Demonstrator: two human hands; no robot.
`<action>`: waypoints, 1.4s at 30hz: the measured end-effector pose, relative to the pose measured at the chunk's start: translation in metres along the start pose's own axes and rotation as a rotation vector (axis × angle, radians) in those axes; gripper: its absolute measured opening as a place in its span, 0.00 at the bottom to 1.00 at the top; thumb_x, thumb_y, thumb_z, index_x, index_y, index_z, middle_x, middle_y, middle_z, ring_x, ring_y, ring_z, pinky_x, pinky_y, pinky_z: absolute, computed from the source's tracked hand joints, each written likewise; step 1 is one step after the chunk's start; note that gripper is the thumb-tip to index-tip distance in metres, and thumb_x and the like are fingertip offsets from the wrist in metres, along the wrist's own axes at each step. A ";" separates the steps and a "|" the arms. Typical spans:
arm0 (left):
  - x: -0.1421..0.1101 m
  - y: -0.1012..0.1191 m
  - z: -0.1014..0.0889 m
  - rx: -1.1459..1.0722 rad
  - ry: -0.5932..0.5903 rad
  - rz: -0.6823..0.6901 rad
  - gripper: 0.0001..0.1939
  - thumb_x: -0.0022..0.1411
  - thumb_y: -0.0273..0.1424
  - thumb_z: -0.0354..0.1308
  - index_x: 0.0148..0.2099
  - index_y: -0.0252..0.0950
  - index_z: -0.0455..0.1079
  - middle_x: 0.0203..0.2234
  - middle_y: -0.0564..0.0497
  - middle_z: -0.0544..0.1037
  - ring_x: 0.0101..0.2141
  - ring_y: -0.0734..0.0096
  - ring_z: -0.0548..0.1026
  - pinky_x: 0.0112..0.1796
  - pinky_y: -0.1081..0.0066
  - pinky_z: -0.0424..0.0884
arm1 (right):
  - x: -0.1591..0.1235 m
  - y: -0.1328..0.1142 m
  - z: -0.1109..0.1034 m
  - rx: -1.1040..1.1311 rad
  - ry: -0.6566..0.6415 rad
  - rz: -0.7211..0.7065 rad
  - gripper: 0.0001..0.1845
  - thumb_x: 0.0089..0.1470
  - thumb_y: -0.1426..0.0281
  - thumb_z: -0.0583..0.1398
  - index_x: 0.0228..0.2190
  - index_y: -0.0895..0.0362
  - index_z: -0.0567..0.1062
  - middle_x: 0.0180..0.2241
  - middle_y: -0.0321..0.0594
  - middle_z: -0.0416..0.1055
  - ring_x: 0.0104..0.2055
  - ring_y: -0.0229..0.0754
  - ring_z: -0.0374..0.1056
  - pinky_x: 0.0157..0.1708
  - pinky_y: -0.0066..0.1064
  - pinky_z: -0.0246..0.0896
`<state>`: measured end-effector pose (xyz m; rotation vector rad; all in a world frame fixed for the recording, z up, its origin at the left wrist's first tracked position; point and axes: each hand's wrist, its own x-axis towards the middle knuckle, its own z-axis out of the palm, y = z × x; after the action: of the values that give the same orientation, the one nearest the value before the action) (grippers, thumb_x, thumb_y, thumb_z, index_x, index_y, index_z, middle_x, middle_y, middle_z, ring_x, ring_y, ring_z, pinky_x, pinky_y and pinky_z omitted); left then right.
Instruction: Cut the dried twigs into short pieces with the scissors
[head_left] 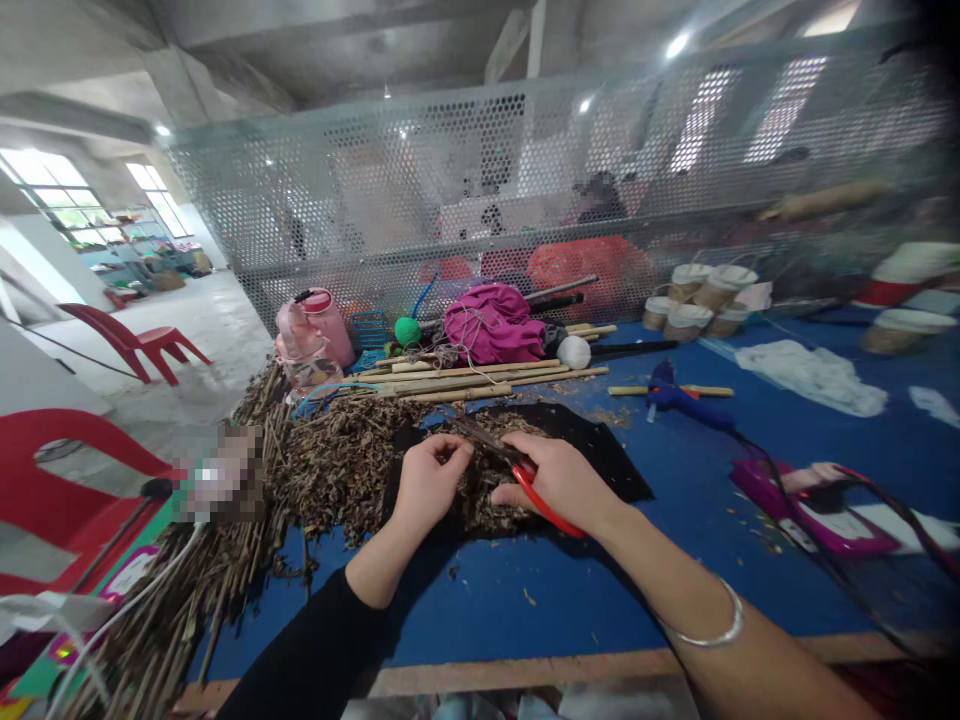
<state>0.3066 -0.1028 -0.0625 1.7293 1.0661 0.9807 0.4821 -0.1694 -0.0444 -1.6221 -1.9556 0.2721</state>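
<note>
My right hand (559, 475) grips red-handled scissors (534, 490), with the dark blades pointing up and left towards my other hand. My left hand (431, 480) is closed in a pinch near the blades; whatever lies between its fingertips is too small to make out. Both hands are over a heap of dried brown plant bits (487, 505), part of it on a black sheet (592, 445). A larger pile of the same dried bits (337, 465) spreads to the left of my left hand.
Long thin brown stalks (187, 580) lie along the table's left edge. Behind the heap are bamboo sticks (480, 378), a magenta cloth bundle (495, 325) and a pink bottle (330, 330). A blue glue gun (679, 398) and its cord lie right, near paper cups (686, 320).
</note>
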 end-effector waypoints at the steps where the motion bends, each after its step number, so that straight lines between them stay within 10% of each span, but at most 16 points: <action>1: 0.002 -0.001 -0.001 0.063 -0.005 -0.013 0.11 0.52 0.36 0.58 0.30 0.32 0.73 0.23 0.51 0.75 0.24 0.75 0.69 0.28 0.75 0.64 | 0.000 0.003 -0.003 0.012 0.007 0.002 0.26 0.41 0.51 0.62 0.38 0.56 0.71 0.28 0.39 0.71 0.27 0.40 0.65 0.27 0.27 0.57; 8: 0.049 0.013 0.004 0.401 -0.108 0.142 0.14 0.57 0.31 0.54 0.44 0.33 0.74 0.39 0.45 0.78 0.40 0.65 0.74 0.43 0.69 0.66 | 0.003 0.033 -0.018 0.110 0.254 0.072 0.25 0.49 0.52 0.57 0.41 0.58 0.67 0.23 0.35 0.66 0.23 0.37 0.60 0.27 0.27 0.57; 15: 0.110 0.023 0.044 0.757 -0.650 0.374 0.13 0.52 0.25 0.56 0.40 0.38 0.77 0.35 0.49 0.80 0.35 0.66 0.76 0.39 0.74 0.67 | 0.003 0.046 -0.017 0.248 0.565 0.114 0.24 0.52 0.52 0.54 0.41 0.58 0.66 0.24 0.35 0.63 0.23 0.36 0.60 0.26 0.26 0.56; 21: 0.118 0.011 0.058 0.821 -0.784 0.450 0.18 0.50 0.21 0.54 0.43 0.37 0.75 0.37 0.48 0.79 0.36 0.66 0.75 0.37 0.75 0.66 | 0.001 0.046 -0.018 0.265 0.651 0.116 0.21 0.52 0.55 0.55 0.41 0.57 0.66 0.26 0.35 0.64 0.23 0.36 0.60 0.26 0.26 0.56; 29: 0.117 0.011 0.062 0.840 -0.738 0.465 0.13 0.54 0.25 0.52 0.39 0.36 0.76 0.34 0.47 0.79 0.34 0.67 0.74 0.36 0.74 0.66 | 0.002 0.041 -0.012 0.249 0.593 0.060 0.19 0.52 0.58 0.56 0.41 0.57 0.66 0.24 0.34 0.63 0.22 0.35 0.59 0.26 0.26 0.57; 36: 0.097 0.021 0.024 0.666 -0.433 0.417 0.09 0.55 0.31 0.52 0.31 0.34 0.73 0.25 0.49 0.75 0.28 0.70 0.69 0.31 0.74 0.62 | 0.002 0.038 -0.012 0.229 0.553 0.076 0.20 0.53 0.56 0.55 0.41 0.57 0.66 0.25 0.35 0.64 0.24 0.36 0.61 0.27 0.26 0.59; 42: 0.045 0.004 -0.003 -0.106 -0.161 -0.088 0.15 0.51 0.40 0.57 0.23 0.33 0.64 0.15 0.57 0.65 0.19 0.80 0.62 0.24 0.77 0.61 | 0.002 0.029 -0.012 0.053 0.298 0.124 0.27 0.48 0.52 0.57 0.44 0.58 0.66 0.27 0.39 0.69 0.28 0.41 0.65 0.31 0.30 0.60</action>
<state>0.3201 -0.0617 -0.0495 1.6318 0.9604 0.8140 0.5125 -0.1624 -0.0487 -1.6474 -1.6154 0.1203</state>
